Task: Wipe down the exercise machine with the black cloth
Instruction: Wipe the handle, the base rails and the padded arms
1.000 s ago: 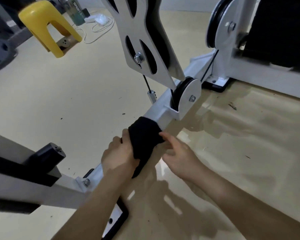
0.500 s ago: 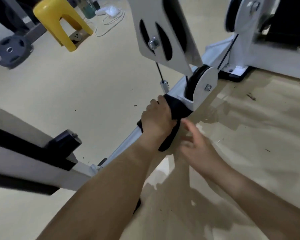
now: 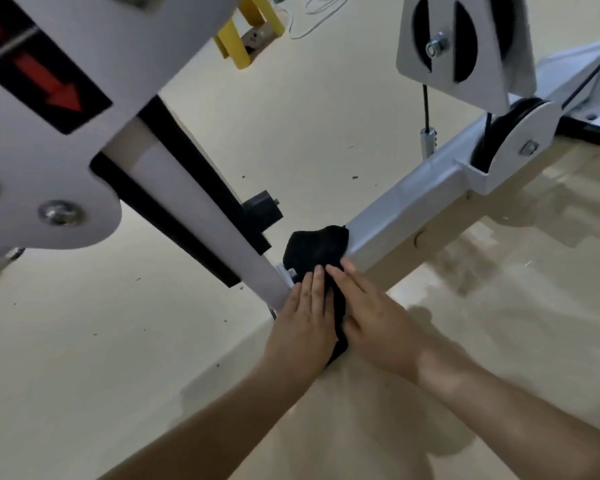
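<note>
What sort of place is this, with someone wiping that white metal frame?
Probably a gym or home workout room: a white steel machine beam carries a black pulley wheel and a thin black cable, all standing on a glossy beige floor.

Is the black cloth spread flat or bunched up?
Bunched: the black cloth sits in a rumpled wad over the white beam, pressed by the left hand and right hand.
</note>
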Tool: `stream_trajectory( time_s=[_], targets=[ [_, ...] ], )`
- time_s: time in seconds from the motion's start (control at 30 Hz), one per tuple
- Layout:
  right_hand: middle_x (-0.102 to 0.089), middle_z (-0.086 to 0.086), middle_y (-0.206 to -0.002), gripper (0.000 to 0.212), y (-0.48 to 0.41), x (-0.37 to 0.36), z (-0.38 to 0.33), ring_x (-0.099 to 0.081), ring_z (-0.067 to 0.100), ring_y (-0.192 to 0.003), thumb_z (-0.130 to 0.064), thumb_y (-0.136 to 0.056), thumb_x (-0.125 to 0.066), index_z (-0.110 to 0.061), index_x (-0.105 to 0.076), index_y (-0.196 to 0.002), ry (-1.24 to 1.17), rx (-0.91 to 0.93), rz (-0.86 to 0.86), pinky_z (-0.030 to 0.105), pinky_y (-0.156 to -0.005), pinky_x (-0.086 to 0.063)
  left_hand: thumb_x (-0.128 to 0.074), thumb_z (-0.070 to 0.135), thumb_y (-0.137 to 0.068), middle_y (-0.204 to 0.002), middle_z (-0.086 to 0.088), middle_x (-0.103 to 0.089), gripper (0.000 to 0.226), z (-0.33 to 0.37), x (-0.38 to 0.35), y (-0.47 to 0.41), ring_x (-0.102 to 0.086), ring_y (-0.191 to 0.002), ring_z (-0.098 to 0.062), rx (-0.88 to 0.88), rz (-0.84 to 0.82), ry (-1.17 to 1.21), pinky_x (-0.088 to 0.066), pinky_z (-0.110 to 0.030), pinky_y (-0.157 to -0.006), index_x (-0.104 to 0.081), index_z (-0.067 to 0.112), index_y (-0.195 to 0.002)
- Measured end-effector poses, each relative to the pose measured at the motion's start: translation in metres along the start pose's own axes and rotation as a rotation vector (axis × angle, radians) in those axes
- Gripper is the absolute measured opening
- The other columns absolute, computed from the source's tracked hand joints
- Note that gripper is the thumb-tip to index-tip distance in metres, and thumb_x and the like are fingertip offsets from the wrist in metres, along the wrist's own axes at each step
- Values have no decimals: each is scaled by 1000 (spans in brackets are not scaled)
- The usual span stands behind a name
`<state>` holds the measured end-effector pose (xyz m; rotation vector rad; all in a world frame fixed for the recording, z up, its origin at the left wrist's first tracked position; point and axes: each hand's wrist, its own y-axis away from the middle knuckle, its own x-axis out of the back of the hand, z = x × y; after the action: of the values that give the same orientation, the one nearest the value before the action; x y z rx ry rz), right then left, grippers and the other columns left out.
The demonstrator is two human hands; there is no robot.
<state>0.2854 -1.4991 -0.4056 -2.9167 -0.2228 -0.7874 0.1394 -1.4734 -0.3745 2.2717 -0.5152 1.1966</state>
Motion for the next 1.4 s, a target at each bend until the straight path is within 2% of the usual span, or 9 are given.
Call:
stream_trajectory(
  time_s=[0.13,0.23,0.37,0.47,0.7,0.83,1.13,1.27,1.4],
  targets=[
    [-24,1,-157,73,-3,-10,-11,-34,20,-137,-4,-90,-47,-24,-20,-154,-94,30,-56,30,-114,-31,-69,19,-73,-99,3,-69,34,-9,15,30,-68,-78,-16,-45,81,463,-49,-22,-59,-69,19,-108],
    [-58,-1,-127,49,-6,-13,-15,-57,15,-113,-15,-91,-61,-22,-49,-138,-261,-155,-120,29,-99,-46,-59,9,-76,-86,15,-68,30,-19,25,52,-63,-79,-1,427,140,1055,-45,-12,-66,-64,32,-94],
    [-67,6,-93,17,-23,-13,-34,-68,15,-79,-7,-88,-68,-18,-65,-100,-742,-423,143,22,-67,-58,-56,6,-79,-81,5,-62,19,-40,21,57,-59,-75,-13,997,258,1192,-41,-23,-60,-54,24,-83],
    [-66,3,-107,29,-58,-15,-53,-65,16,-99,-2,-90,-60,-27,-63,-105,-842,-434,379,24,-83,-54,-48,22,-89,-85,-5,-65,9,-47,17,41,-62,-76,-20,977,109,1352,-50,-34,-66,-56,18,-88],
    [-49,7,-137,58,-37,-44,-66,-45,22,-124,-3,-96,-45,-17,-32,-151,-170,-86,129,22,-101,-33,-41,17,-90,-102,-20,-68,28,-38,9,42,-69,-87,-36,1065,-91,1791,-58,-50,-73,-63,8,-105],
    [-67,-4,-106,29,-33,-36,-81,-64,18,-101,-14,-84,-71,-28,-64,-109,-572,-409,337,35,-96,-51,-34,25,-102,-104,-18,-69,34,-52,35,40,-71,-85,-34,1005,-238,1834,-60,-49,-68,-62,8,-111],
    [-73,-12,-80,17,-27,20,-171,-70,5,-82,-7,-85,-72,-23,-69,-89,-961,-170,594,15,-73,-53,-61,31,-81,-74,-10,-60,31,-48,114,66,-53,-69,-17,931,564,1954,-43,-31,-67,-61,0,-77],
    [-65,2,-117,28,-47,37,-191,-60,16,-111,-8,-94,-56,-14,-66,-119,-439,309,753,24,-97,-47,-54,19,-92,-62,7,-60,21,-71,154,69,-47,-54,-5,735,811,1342,-36,-16,-52,-57,13,-72],
    [-59,11,-121,43,-47,-4,-155,-55,24,-112,-8,-89,-36,-6,-64,-123,-98,314,739,32,-94,-49,-48,25,-92,-70,6,-59,22,-75,128,77,-55,-64,-8,670,485,928,-39,-23,-54,-49,28,-71]
  ],
)
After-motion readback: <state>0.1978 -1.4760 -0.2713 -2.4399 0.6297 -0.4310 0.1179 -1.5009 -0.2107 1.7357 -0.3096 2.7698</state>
